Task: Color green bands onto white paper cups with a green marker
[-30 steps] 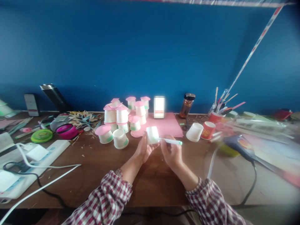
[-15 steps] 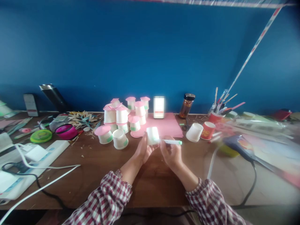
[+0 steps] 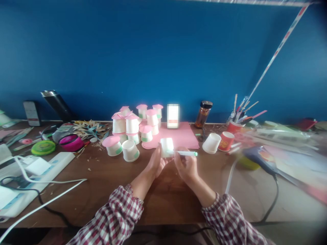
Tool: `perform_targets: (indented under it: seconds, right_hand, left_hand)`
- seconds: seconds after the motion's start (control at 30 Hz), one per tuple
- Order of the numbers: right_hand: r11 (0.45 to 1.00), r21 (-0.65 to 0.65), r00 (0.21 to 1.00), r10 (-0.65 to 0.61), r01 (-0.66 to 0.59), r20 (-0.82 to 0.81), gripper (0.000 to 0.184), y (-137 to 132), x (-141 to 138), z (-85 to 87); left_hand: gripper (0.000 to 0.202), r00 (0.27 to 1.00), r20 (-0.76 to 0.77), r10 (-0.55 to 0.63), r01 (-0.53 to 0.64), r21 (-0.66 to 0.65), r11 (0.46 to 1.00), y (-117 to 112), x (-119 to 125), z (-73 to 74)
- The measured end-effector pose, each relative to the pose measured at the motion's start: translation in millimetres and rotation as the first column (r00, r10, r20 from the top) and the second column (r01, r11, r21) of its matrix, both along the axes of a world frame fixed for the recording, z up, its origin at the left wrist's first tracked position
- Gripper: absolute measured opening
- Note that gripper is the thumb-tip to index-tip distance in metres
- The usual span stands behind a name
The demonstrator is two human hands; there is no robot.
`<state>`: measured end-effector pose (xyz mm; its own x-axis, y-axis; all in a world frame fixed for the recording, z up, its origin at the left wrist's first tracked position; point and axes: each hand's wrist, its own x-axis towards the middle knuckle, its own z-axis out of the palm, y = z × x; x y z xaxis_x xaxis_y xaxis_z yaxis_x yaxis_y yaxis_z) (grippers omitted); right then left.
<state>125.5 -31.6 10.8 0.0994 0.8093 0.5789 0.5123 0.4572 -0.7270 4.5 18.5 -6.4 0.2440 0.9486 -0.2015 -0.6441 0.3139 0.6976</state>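
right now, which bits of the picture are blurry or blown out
Head view: the cup in the left hand is washed out by glare; the right side of the table around the blue tool is smeared; a patch by the wall is pixelated; the right edge darkens; the centre, with the marker in the right hand, is fairly sharp.

The rectangle [image 3: 173,116] at centre back is pixelated and unreadable. Things at the right end of the tabletop [image 3: 245,190] are smeared. Where the marker [image 3: 186,153] meets the white cup [image 3: 166,147] is too small to tell.

sleeves: red-white checked, likely flannel | cuffs: at wrists | hands [image 3: 173,163]: bare
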Motion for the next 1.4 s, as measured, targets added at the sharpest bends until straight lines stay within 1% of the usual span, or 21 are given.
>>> perform_targets:
  seconds: [0.17, 0.4, 0.6, 0.8, 0.97, 1.1, 1.3, 1.4]
  right_hand:
    - [1.000, -0.012, 0.999, 0.019, -0.018, 0.030, 0.017, -0.7, 0.7, 1.6]
    - [1.000, -0.010, 1.000, -0.007, 0.007, 0.020, 0.019, -0.3, 0.1, 2.3]
    - [0.999, -0.013, 0.999, 0.032, -0.032, 0.035, 0.018, -0.7, 0.4, 2.2]
    - [1.000, 0.005, 0.999, 0.003, -0.003, 0.038, 0.017, -0.4, 0.5, 1.4]
    - [0.999, -0.016, 0.998, 0.038, -0.037, 0.056, 0.016, 0.1, 1.2, 1.2]
    - [1.000, -0.013, 0.999, 0.027, -0.027, 0.026, 0.016, -0.6, 1.1, 0.7]
    - [0.999, -0.023, 0.998, 0.027, -0.026, 0.048, 0.016, 0.5, 1.9, 1.4]
    - [1.000, -0.026, 1.000, 0.004, -0.004, 0.006, 0.015, 1.3, 2.0, 1.3]
  left_hand:
    - [0.044, 1.000, -0.004, 0.029, -0.029, -0.009, 1.000, 0.7, -0.3, -1.3]
    - [0.047, 1.000, -0.014, -0.017, 0.018, 0.032, 0.999, -0.2, -0.3, -0.2]
    - [0.048, 1.000, -0.013, 0.001, 0.000, 0.039, 0.999, -0.8, 0.5, 0.8]
    - [0.046, 1.000, -0.006, -0.004, 0.005, 0.035, 0.999, 0.9, 0.2, -1.5]
    - [0.049, 0.999, -0.046, 0.017, -0.016, 0.017, 1.000, -0.1, 0.0, 0.9]
    - [0.047, 0.999, -0.042, 0.003, -0.002, 0.036, 0.999, -1.6, 0.4, 2.7]
    - [0.047, 1.000, -0.008, 0.020, -0.019, 0.035, 0.999, 1.3, 0.0, -2.7]
    - [0.048, 1.000, -0.010, 0.016, -0.016, 0.046, 0.999, 3.1, 0.1, -5.0]
